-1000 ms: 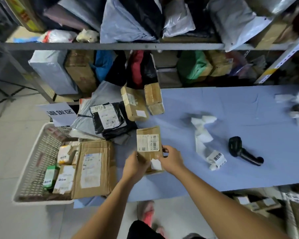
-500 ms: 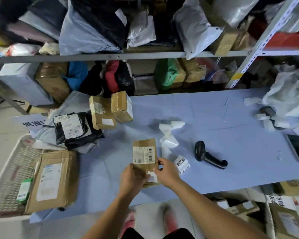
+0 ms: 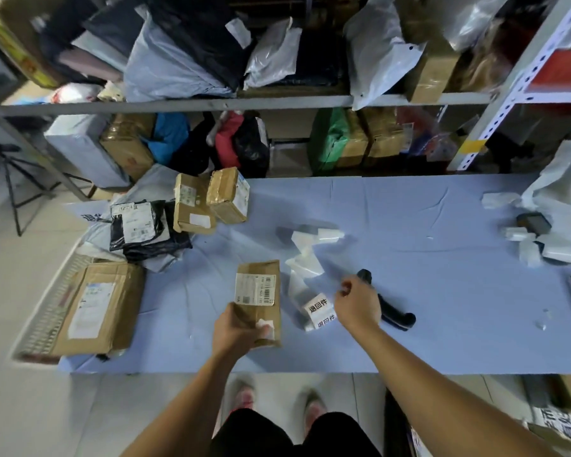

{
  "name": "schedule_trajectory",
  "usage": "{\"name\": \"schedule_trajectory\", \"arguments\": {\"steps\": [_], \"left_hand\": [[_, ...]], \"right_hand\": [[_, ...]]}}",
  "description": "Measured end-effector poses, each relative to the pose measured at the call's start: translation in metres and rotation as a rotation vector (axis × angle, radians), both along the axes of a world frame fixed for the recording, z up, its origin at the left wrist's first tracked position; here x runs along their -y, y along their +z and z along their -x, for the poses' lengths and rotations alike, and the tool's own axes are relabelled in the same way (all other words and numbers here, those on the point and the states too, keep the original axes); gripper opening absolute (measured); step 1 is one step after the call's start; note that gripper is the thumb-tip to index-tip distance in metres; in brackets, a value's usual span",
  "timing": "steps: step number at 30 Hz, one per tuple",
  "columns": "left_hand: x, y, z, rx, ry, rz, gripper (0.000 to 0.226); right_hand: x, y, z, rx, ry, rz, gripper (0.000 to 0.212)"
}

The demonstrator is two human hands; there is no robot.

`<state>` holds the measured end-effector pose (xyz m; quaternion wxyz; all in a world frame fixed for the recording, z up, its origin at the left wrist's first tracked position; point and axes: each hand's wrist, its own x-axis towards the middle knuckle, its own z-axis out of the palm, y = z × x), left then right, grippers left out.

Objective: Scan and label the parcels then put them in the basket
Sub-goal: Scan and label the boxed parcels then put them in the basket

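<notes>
Since half a second ago: the right hand (image 3: pixel 356 303) is no longer sitting on the brown parcel (image 3: pixel 259 301). It is now hanging to the right of it, over the black scanner (image 3: pixel 396 316), lower centre-right of the frame. Its fingers are curling in, thumb close to forefinger. I cannot tell whether it is touching or gripping the scanner, or pinching anything.

The left hand (image 3: pixel 236 331) is now holding the parcel alone, gripping its near end, thumb lying by a small white sticker (image 3: pixel 267 324). The parcel is sitting lower centre of the frame, barcode label (image 3: pixel 256 288) facing up. Whether it is resting flat on the blue worktop (image 3: pixel 409 225) or being lifted slightly, I cannot tell.

The label roll (image 3: pixel 318 311), printed in black characters, is lying between parcel and scanner, as before. The basket (image 3: pixel 51 305) is now showing only at the far left edge.

Containers: the basket is a white mesh one, blurred, standing against the worktop's left end. A large flat cardboard box (image 3: pixel 96 308) is lying in it, its right side reaching the worktop's edge; the rest of the contents are hidden under it.

Waiting on the worktop, upper left: a black poly bag (image 3: pixel 145 229) on grey mailers, and two small taped boxes (image 3: pixel 192 206) (image 3: pixel 228 196) leaning side by side. Behind, the metal shelf (image 3: pixel 211 103) is carrying crowded bags and cartons.
</notes>
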<state>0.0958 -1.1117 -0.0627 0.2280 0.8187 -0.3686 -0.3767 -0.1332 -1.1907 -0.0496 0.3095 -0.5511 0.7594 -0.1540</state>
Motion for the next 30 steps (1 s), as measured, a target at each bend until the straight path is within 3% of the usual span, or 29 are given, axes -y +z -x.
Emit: {"name": "schedule_trajectory", "arguments": {"steps": [2, 7, 11, 18, 21, 25, 30], "left_hand": [[-0.001, -0.001, 0.001, -0.003, 0.016, 0.001, 0.047], [0.0, -0.005, -0.002, -0.052, 0.022, -0.006, 0.048], [0.001, -0.007, -0.004, -0.053, 0.002, 0.006, 0.053], [0.003, -0.015, -0.007, -0.037, 0.001, -0.028, 0.059], [0.004, -0.019, -0.01, -0.049, 0.008, -0.029, 0.062], [0.005, -0.022, -0.013, -0.065, 0.006, -0.04, 0.062], [0.007, -0.023, -0.013, -0.078, 0.007, -0.015, 0.062]], "right_hand": [[0.005, -0.002, 0.023, -0.129, 0.021, 0.004, 0.027], [0.005, -0.016, 0.058, -0.416, 0.067, -0.155, 0.058], [0.005, -0.028, 0.065, -0.461, 0.107, -0.305, 0.053], [0.01, -0.026, 0.062, -0.669, 0.338, -0.301, 0.062], [0.013, -0.017, 0.053, -0.643, 0.376, -0.259, 0.047], [0.017, 0.009, 0.023, -0.445, 0.35, -0.156, 0.043], [0.017, 0.052, -0.016, -0.291, 0.486, -0.069, 0.036]]}}
